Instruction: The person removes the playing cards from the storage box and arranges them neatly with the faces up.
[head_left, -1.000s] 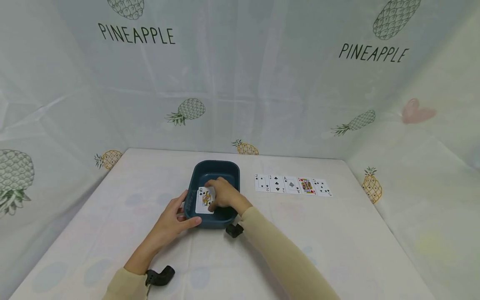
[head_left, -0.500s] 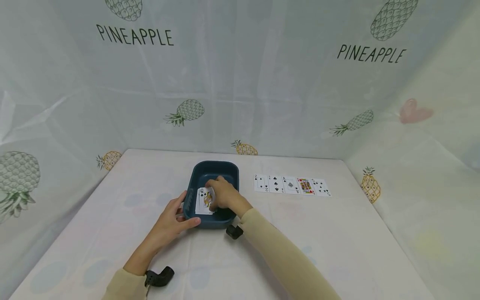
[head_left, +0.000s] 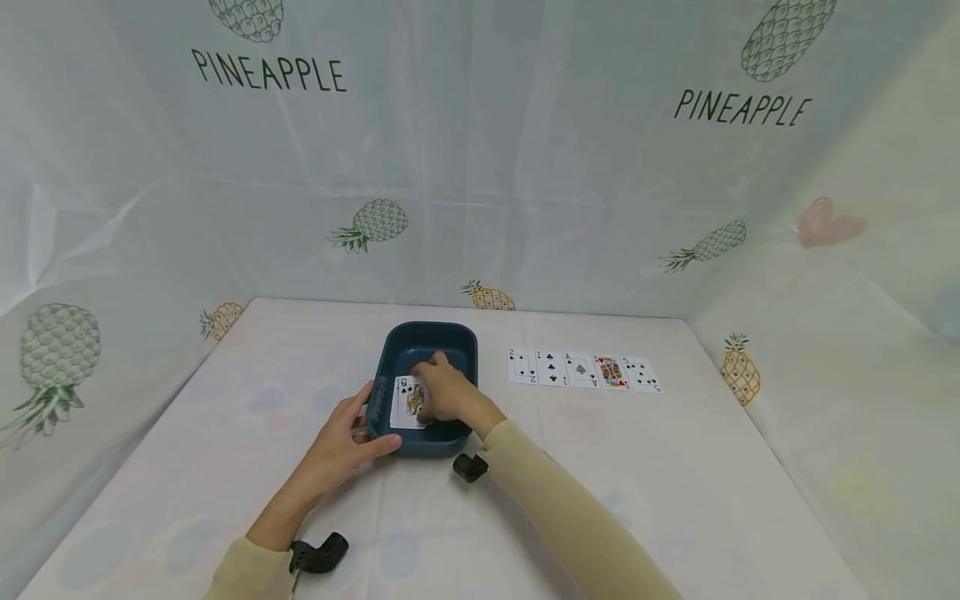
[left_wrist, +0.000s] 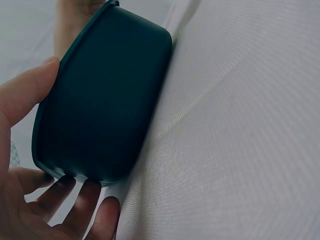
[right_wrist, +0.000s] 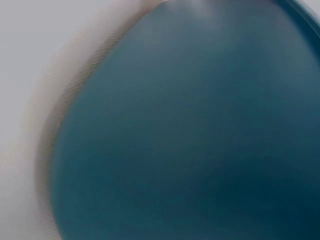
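A dark blue tub (head_left: 429, 337) stands on the white-covered table. My left hand (head_left: 341, 446) holds its near left corner, with the thumb on the front side and the fingers against the left wall. The left wrist view shows the thumb and fingers spread about the tub's outer wall (left_wrist: 100, 100). Inside the tub lie face-up playing cards (head_left: 402, 408), a queen on top. My right hand (head_left: 448, 392) reaches in and pinches the cards at their right side, covering part of them. The right wrist view shows only the tub wall (right_wrist: 175, 125); the hand is hidden there.
To the tub's right, several face-up playing cards (head_left: 584, 371) lie side by side in a row. Behind the table hangs a pineapple-print sheet (head_left: 450, 167). Black wrist cameras sit at my left cuff (head_left: 251, 575) and right cuff (head_left: 498, 442).
The right hand has shifted slightly at the queen's edge, and the stack beneath it looks a little less squared than a second ago. The left hand and tub stay put.
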